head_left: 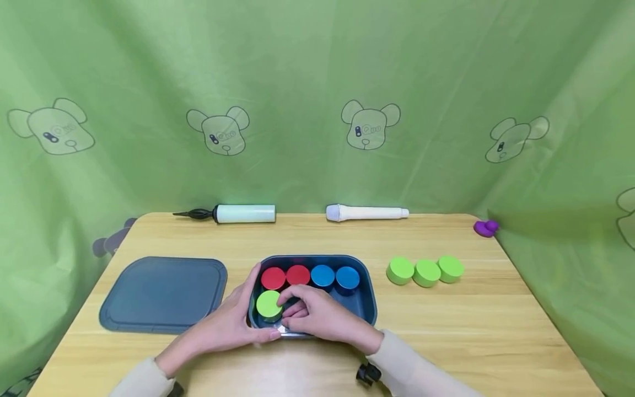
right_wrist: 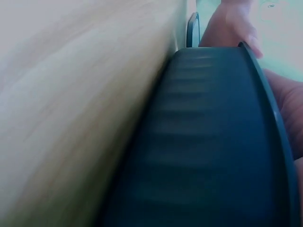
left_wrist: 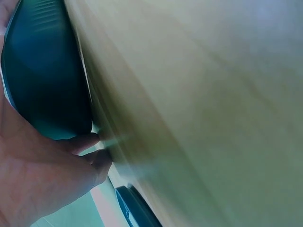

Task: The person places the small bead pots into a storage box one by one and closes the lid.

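A dark blue rectangular box (head_left: 369,295) stands on the table in the head view. Inside, two red round blocks (head_left: 273,278) and two blue round blocks (head_left: 347,279) line its back side. One green round block (head_left: 269,304) sits in the front left corner. My left hand (head_left: 230,320) grips the box's left end, thumb along the front rim and fingers along the side. Bent over the front rim, my right hand (head_left: 322,314) holds the green block at its right edge with its fingertips. The wrist views show mainly the box's outer wall (right_wrist: 203,137).
Left of the box lies a dark blue lid (head_left: 163,295). Three green round blocks (head_left: 426,273) stand together to the right. Along the back edge are a hand pump (head_left: 245,213), a white microphone (head_left: 369,213) and a small purple object (head_left: 485,227). A green curtain (head_left: 297,165) hangs behind.
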`<state>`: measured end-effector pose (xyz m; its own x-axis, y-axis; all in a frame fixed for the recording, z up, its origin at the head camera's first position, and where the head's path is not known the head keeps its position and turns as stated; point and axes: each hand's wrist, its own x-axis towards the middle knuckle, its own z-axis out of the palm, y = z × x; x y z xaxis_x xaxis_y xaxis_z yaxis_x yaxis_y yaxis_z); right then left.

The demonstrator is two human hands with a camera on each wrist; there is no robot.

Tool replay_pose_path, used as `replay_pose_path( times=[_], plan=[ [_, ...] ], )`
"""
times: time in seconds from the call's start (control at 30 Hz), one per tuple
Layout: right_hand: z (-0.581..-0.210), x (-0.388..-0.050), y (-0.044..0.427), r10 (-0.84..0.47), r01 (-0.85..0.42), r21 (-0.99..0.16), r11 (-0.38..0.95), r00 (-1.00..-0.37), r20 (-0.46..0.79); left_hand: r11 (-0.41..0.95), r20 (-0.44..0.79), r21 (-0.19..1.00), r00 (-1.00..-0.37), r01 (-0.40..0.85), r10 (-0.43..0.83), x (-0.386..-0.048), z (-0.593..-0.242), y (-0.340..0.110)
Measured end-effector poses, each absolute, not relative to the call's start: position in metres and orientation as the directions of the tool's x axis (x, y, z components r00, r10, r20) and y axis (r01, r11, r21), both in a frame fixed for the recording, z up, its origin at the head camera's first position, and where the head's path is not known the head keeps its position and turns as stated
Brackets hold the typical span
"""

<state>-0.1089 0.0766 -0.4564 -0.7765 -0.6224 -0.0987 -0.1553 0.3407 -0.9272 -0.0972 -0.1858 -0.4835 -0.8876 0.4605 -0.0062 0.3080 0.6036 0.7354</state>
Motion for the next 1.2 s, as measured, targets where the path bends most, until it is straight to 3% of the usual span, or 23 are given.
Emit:
replay_pose_path(
  times=[0.57, 0.8, 0.97, 1.2],
  plan=[
    [-0.450, -0.094, 0.106, -0.518, -0.235, -0.898, 0.371, -0.856, 0.010, 0.560, 0.011, 0.764, -0.875, 0.320, 0.484, -0.102, -0.486, -0.183],
    [-0.454, -0.084, 0.132, -0.326, -0.235, -0.935, 0.265, -0.935, 0.143, 0.582, -0.031, 0.763, -0.884, 0.281, 0.467, -0.100, -0.485, -0.185],
    [-0.454, -0.083, 0.165, -0.214, -0.280, -0.942, 0.186, -0.947, 0.239, 0.581, -0.020, 0.760, -0.883, 0.291, 0.468, -0.099, -0.483, -0.186],
    [-0.445, -0.092, 0.221, -0.074, -0.296, -0.905, 0.306, -0.955, 0.287, 0.599, -0.037, 0.749, -0.885, 0.283, 0.464, -0.098, -0.484, -0.187]
  ],
)
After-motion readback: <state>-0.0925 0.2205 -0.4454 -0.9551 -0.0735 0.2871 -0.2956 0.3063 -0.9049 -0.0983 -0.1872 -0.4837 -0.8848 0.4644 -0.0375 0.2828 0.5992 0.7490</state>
